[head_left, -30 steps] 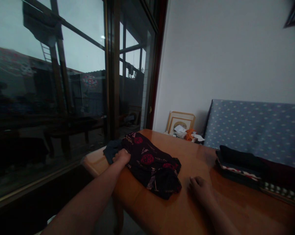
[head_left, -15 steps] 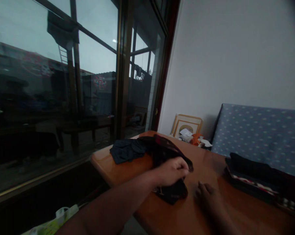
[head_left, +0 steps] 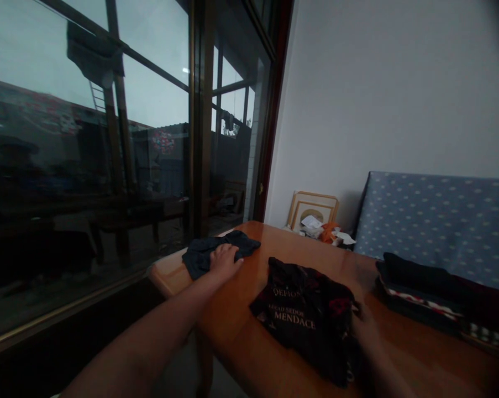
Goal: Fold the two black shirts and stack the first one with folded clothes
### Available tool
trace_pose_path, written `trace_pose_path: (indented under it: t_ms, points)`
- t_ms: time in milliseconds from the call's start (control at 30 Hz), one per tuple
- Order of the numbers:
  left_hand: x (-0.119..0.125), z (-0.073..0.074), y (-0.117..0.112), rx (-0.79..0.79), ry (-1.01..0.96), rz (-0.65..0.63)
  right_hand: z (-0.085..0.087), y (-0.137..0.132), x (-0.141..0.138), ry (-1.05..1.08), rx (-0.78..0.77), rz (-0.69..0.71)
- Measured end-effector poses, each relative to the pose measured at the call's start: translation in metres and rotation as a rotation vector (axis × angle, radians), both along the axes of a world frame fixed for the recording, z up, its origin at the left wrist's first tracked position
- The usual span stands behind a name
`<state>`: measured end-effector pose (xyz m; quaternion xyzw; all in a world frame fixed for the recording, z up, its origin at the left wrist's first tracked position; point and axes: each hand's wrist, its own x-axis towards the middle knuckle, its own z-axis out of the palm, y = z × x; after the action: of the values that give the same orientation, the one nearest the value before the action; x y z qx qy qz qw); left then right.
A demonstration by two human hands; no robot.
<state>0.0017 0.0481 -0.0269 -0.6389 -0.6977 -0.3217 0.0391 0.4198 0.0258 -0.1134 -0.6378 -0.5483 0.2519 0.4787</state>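
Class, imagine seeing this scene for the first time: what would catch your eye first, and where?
The eye falls first on the dark printed cloth lying on the wooden table, its pale lettering including MENDACE, the right hand at its edge. Then come the blue spotted cover at right and the tall window filling the left side.

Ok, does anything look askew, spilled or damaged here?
No spill or damage shows. Only the loose heap of white and orange scraps by the wooden frame looks untidy; the printed garment merely lies rumpled.
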Motion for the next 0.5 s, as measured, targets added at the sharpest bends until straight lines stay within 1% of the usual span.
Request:
trace_pose_path:
  t_ms: [67,100,200,300,367,433,500]
  points:
    - [-0.026,-0.003,0.009,-0.099,0.078,0.107,0.0,0.001,-0.003,0.029,-0.037,0.05]
    - [-0.037,-0.006,0.012,-0.162,0.098,0.138,0.0,0.001,-0.004,0.03,-0.064,0.05]
    - [-0.059,-0.016,0.017,-0.294,0.113,0.174,-0.002,0.002,-0.002,-0.037,-0.133,-0.005]
    - [-0.071,-0.027,0.016,-0.313,0.084,0.223,-0.004,0.002,0.001,-0.108,-0.141,-0.035]
    - [-0.078,-0.031,0.015,-0.326,0.042,0.291,-0.004,0.002,0.002,-0.099,-0.127,-0.006]
    - [-0.086,-0.03,0.015,-0.356,-0.016,0.37,-0.004,0.001,0.0,-0.08,-0.11,0.022]
    - [-0.096,-0.025,0.017,-0.384,-0.075,0.435,-0.002,0.001,-0.002,-0.066,-0.101,0.001]
